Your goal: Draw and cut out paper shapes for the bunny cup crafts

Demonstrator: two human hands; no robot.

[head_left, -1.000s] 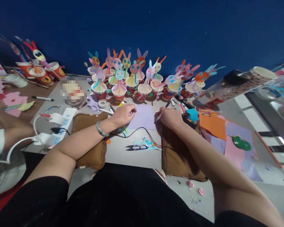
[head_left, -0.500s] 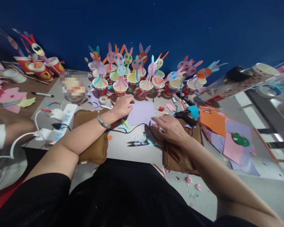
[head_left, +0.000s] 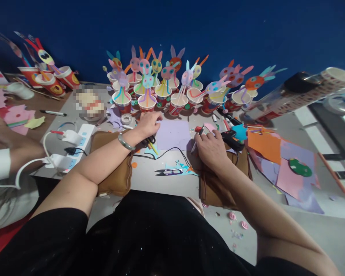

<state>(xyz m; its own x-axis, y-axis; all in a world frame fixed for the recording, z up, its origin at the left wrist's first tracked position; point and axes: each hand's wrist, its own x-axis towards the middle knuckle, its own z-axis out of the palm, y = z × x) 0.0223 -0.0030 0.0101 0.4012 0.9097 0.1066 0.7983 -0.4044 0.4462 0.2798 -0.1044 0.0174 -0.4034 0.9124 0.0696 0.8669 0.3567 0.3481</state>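
Note:
A sheet of light purple paper (head_left: 173, 134) lies on the table between my hands. At its left edge rests my left hand (head_left: 148, 124), a bangle on the wrist, its fingers loosely bent and apart over the paper's border. My right hand (head_left: 211, 147) is at the right side of the sheet, its fingers closed around a slim pen (head_left: 201, 130) with a dark upper end. The pen's pale lower part slants down to the paper by the fingers. A small red object (head_left: 197, 129) lies just behind that hand. Black thread snips (head_left: 169, 172) lie nearer to me.
Paper cups (head_left: 178, 104) with colourful rabbit figures stand along the blue wall. A black glue gun (head_left: 232, 140) and coloured paper (head_left: 264, 145) lie to the right. Brown cushions (head_left: 112, 161) sit under my forearms. At left are a power strip (head_left: 82, 143) and another person's arm (head_left: 20, 145).
My right hand has shifted right and slightly away from me, and a pen now shows in its fingers. My left hand stays near the paper's left edge.

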